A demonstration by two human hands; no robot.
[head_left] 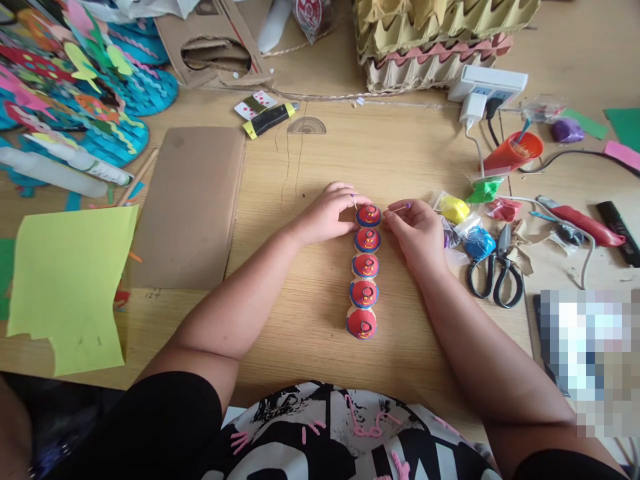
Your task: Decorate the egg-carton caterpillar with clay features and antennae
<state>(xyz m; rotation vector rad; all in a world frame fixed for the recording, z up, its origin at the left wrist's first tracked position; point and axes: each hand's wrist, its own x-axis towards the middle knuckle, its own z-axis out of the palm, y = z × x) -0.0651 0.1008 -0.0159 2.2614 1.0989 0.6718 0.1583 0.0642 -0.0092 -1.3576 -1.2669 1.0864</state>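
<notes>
A strip of egg carton cups [365, 267] lies on the table in front of me, pointing away from my body. Its several domes are red with blue rims, yellow smiles and small dark loops. At the far end, my left hand [331, 212] grips the last dome from the left with thumb and fingers. A thin stick with a purple tip [353, 198] stands by those fingers; I cannot tell whether it is fixed in the dome. My right hand [417, 230] pinches a second purple-tipped stick [407, 207] close to the dome's right side.
Scissors [495, 270], bagged clay [480, 242], an orange cup [515, 152] and a power strip [487, 83] are on the right. Egg trays [435, 40] are stacked behind. Cardboard [190, 207], yellow paper [73, 287], a utility knife [270, 120] and colourful paper crafts [75, 80] lie left.
</notes>
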